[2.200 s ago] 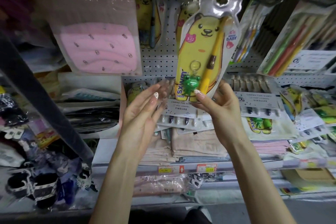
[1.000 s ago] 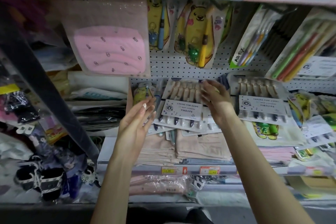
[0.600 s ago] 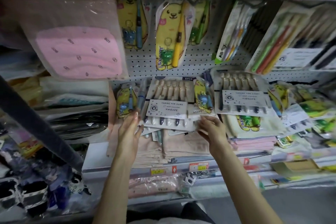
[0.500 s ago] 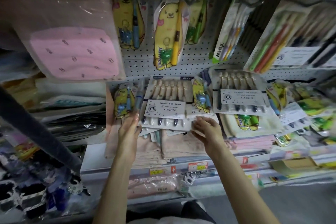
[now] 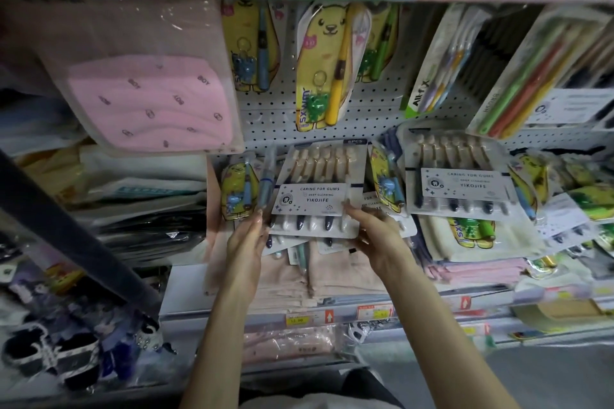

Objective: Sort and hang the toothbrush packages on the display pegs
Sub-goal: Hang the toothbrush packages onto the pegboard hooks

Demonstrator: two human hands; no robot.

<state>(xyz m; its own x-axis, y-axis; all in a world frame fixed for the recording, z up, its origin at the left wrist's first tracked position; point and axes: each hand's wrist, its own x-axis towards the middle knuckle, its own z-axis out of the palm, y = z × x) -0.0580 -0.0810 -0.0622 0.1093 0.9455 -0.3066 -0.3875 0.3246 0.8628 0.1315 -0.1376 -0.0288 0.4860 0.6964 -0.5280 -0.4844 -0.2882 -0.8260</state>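
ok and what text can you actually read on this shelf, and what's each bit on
"CARING FOR GUMS", "DEEP CLEANING", "YIKOJIFE": label of the middle toothbrush pack.
"6PCS": its top corner.
"CARING FOR GUMS", "YIKOJIFE": right toothbrush pack.
"BOY": pink cloth.
"BRUSH": coloured-brush pack.
Yellow bear pack lettering and shelf price tags: too blurred to read.

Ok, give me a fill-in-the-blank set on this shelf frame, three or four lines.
1. The right hand grips the brush pack whose label reads CARING FOR ___.
2. The left hand touches that pack's ___ edge.
3. The bear pack hanging right above it carries a frog keychain coloured ___.
4. The cloth in the clear bag is ___.

Missing words: GUMS; left; green; pink.
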